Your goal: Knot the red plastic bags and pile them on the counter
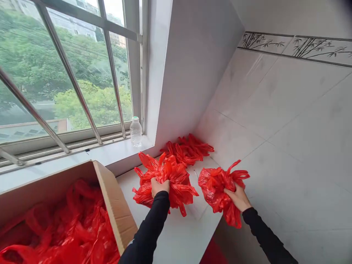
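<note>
My left hand is closed around a bunch of red plastic bags, whose handles and edges stick out on all sides. Over to the right, my right hand grips a smaller bunch of red plastic bags, held above the right edge of the white tabletop. Behind both, a heap of red plastic bags lies at the back of the tabletop against the wall. Parts of my fingers are hidden by the crumpled plastic.
A cardboard box full of red plastic bags stands at the lower left. On the windowsill is a clear bottle with a green-topped cap. Metal bars cross the window. A tiled wall bounds the right side.
</note>
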Demonstrator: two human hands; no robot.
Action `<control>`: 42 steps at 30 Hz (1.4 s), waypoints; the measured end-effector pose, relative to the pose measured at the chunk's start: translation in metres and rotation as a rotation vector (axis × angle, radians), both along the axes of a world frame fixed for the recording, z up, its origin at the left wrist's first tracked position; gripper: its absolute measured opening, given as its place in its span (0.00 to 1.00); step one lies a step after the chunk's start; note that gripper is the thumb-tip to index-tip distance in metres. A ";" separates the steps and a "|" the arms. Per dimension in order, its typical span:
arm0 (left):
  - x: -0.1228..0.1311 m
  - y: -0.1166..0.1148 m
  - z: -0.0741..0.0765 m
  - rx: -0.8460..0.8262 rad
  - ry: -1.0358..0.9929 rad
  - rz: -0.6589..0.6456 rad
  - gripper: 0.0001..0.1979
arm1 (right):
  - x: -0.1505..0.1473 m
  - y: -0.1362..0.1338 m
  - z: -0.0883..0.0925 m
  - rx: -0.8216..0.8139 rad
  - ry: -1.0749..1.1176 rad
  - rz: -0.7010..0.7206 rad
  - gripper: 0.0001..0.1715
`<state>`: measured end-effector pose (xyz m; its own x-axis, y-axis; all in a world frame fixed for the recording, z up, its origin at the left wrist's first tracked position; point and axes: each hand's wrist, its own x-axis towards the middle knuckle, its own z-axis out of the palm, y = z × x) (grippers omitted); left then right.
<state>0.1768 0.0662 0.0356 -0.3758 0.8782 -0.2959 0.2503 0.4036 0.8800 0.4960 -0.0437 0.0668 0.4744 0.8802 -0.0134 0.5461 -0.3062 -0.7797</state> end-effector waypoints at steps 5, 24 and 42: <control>-0.015 0.092 -0.056 -0.154 0.107 0.154 0.19 | 0.006 0.203 -0.024 -0.118 -0.176 0.188 0.17; 0.034 0.058 -0.013 -0.132 0.306 0.087 0.22 | 0.015 0.127 -0.128 0.038 -0.429 0.327 0.24; 0.066 -0.144 -0.226 -0.075 -0.172 -0.125 0.29 | 0.132 0.009 -0.331 -0.010 -0.594 0.169 0.26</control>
<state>0.2430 -0.0781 -0.1909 -0.2036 0.8877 -0.4129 0.1512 0.4452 0.8826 0.6282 -0.0352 -0.2637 0.2574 0.9451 0.2015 0.9276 -0.1833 -0.3254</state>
